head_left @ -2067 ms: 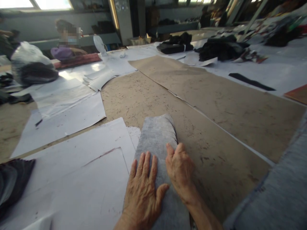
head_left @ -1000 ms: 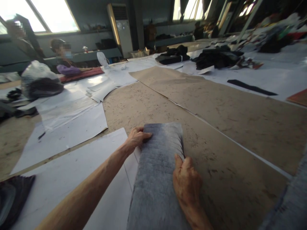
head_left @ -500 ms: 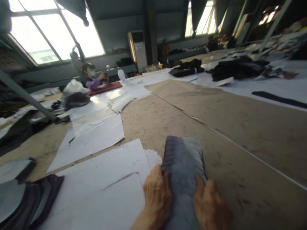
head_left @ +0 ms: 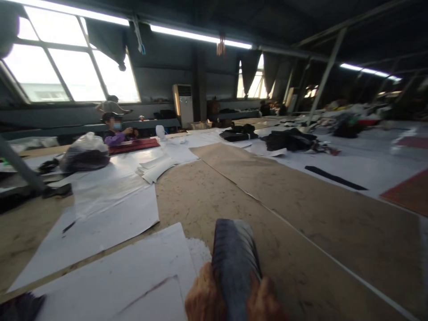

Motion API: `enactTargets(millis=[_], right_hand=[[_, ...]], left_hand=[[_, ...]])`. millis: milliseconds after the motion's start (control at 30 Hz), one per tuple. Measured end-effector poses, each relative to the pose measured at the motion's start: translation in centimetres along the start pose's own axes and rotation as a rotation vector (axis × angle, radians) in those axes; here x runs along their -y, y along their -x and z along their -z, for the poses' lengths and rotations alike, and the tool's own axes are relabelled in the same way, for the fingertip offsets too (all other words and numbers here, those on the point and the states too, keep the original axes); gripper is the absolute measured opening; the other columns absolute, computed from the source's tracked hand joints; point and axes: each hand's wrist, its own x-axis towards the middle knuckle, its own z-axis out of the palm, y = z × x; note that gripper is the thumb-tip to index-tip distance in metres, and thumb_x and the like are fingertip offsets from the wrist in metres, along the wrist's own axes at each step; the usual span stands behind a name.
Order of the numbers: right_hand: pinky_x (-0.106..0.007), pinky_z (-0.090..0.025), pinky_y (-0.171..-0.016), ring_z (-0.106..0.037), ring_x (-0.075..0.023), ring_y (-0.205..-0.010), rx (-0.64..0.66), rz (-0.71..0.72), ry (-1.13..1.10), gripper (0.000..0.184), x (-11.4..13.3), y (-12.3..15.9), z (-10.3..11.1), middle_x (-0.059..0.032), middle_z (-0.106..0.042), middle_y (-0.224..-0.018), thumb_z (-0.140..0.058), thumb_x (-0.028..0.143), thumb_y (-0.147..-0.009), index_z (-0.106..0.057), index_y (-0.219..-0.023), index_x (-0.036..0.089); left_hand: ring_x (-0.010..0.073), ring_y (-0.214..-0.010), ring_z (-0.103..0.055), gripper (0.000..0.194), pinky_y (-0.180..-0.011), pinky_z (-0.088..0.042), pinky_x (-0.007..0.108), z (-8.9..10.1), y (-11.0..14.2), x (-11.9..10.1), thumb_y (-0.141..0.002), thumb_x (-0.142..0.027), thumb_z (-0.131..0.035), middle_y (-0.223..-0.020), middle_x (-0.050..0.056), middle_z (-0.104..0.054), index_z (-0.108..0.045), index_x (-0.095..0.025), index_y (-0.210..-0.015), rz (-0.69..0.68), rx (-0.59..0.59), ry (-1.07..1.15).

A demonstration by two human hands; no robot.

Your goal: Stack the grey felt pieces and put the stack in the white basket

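A thick stack of grey-blue fabric pieces (head_left: 234, 254) stands out in front of me at the bottom of the view, its layered edges showing along the sides. My left hand (head_left: 205, 294) is closed around its left side. On the right side my right hand (head_left: 264, 298) grips it, the thumb lying on the upper face. The lower end of the stack runs out of the picture. Beneath and to the left of the left hand lies a white sheet (head_left: 133, 276) with a dark line on it.
Brown paper (head_left: 284, 196) covers the table ahead and right. Dark cloth (head_left: 287, 140) lies heaped farther back. At the back left are a filled plastic bag (head_left: 85, 154) and a person (head_left: 115, 131) beside red fabric (head_left: 133, 146). A slanted post (head_left: 20, 165) rises at left.
The view has tilted up, bringing ceiling lights into sight. Both hands and the fabric stack now sit lower in the picture, still held together. The dark pile at lower left has mostly left view.
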Motion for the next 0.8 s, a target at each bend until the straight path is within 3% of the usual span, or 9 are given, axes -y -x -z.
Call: enactTargets(millis=[167, 300, 467, 633, 800], right_hand=[[-0.023, -0.029, -0.031, -0.049, -0.0152, -0.031, 0.073, 0.010, 0.027, 0.043, 1.4, -0.8, 1.3, -0.0003, -0.048, -0.043, -0.017, 0.023, -0.098, -0.044, -0.064, 0.018], [-0.023, -0.033, -0.034, -0.052, -0.0149, -0.035, 0.096, -0.008, 0.041, 0.035, 1.9, -0.8, 2.0, 0.0005, -0.050, -0.047, -0.023, 0.012, -0.095, -0.044, -0.067, 0.018], [-0.024, -0.035, -0.035, -0.052, -0.0148, -0.036, 0.033, -0.065, 0.055, 0.035, 1.9, -1.0, 3.1, 0.0001, -0.049, -0.048, -0.023, 0.006, -0.092, -0.043, -0.067, 0.019], [-0.021, -0.038, -0.041, -0.055, -0.0137, -0.044, 0.111, -0.127, 0.019, 0.023, -0.3, -1.4, 4.8, 0.0008, -0.053, -0.052, -0.041, 0.006, -0.088, -0.044, -0.068, 0.018], [-0.023, -0.036, -0.044, -0.059, -0.0162, -0.052, 0.283, -0.233, 0.033, 0.014, -3.5, -2.9, 5.6, -0.0060, -0.059, -0.063, -0.049, 0.018, -0.090, -0.048, -0.077, 0.013]], left_hand=[[0.0176, -0.063, -0.064, 0.028, -0.047, -0.033, 0.024, 0.6, -0.4, 0.3, -0.093, -0.021, -0.024, -0.071, 0.003, -0.064, -0.051, -0.018, -0.087, -0.030, 0.141, 0.021], [0.0168, -0.060, -0.063, 0.032, -0.045, -0.031, 0.023, 0.9, -0.3, 0.8, -0.093, -0.022, -0.020, -0.069, 0.004, -0.062, -0.050, -0.018, -0.084, -0.070, 0.115, 0.002], [0.0192, -0.057, -0.063, 0.032, -0.044, -0.030, 0.024, 0.0, 0.1, 1.2, -0.093, -0.032, -0.022, -0.070, 0.006, -0.063, -0.050, -0.018, -0.082, -0.096, 0.057, 0.015], [0.0227, -0.051, -0.061, 0.021, -0.043, -0.026, 0.024, 1.7, 1.2, -2.0, -0.090, -0.029, -0.033, -0.057, 0.006, -0.060, -0.046, -0.017, -0.080, -0.109, -0.094, 0.039], [0.0202, -0.063, -0.063, 0.019, -0.049, -0.029, 0.025, 3.0, 1.7, -6.5, -0.091, -0.031, -0.032, -0.069, 0.005, -0.063, -0.045, -0.019, -0.084, -0.180, -0.062, -0.047]])
